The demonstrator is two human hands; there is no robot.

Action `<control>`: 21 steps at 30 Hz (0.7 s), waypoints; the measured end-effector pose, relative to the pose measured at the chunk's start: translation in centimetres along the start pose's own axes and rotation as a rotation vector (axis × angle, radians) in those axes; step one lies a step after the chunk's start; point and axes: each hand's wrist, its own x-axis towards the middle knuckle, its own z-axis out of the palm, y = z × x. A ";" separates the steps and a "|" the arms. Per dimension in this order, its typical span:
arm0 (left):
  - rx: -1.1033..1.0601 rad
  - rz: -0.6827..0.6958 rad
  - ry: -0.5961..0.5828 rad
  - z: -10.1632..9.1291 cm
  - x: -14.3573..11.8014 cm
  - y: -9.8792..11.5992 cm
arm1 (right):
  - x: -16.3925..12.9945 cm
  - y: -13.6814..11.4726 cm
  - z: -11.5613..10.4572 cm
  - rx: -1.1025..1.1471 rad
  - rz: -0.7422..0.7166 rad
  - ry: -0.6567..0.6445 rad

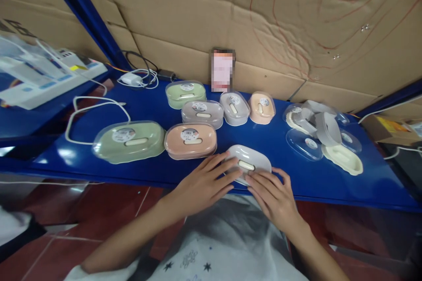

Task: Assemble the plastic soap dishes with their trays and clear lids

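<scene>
A grey oval plastic box (259, 158) with a pale pill-shaped piece in its middle rests near the front edge of the blue table. My left hand (211, 180) grips its left end, fingers stretched over the top. At the right end and near side, my right hand (273, 195) holds the same box with slightly bent fingers. Both thumbs are hard to make out. Just left of it stand a peach box (174, 145) and a green box (148, 151), both under clear lids with round labels.
Behind are a green box (174, 96), grey boxes (187, 116) (242, 116) and a small peach box (255, 112). Loose clear lids (298, 147), grey parts (325, 127) and a cream tray (346, 162) lie right. A phone-like screen (221, 70) leans on cardboard; a white cable (67, 127) loops left.
</scene>
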 end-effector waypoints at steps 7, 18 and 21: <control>-0.001 -0.026 0.045 -0.1 -0.2 0.1 | -0.1 1.4 -0.4 -0.006 0.042 -0.066; -0.010 -0.016 0.015 0.0 -0.3 -0.1 | 0.8 11.9 -3.0 -0.247 0.327 -0.018; -0.043 -0.010 0.038 -0.3 -0.3 0.1 | -1.4 13.7 -3.3 -0.443 0.453 -0.008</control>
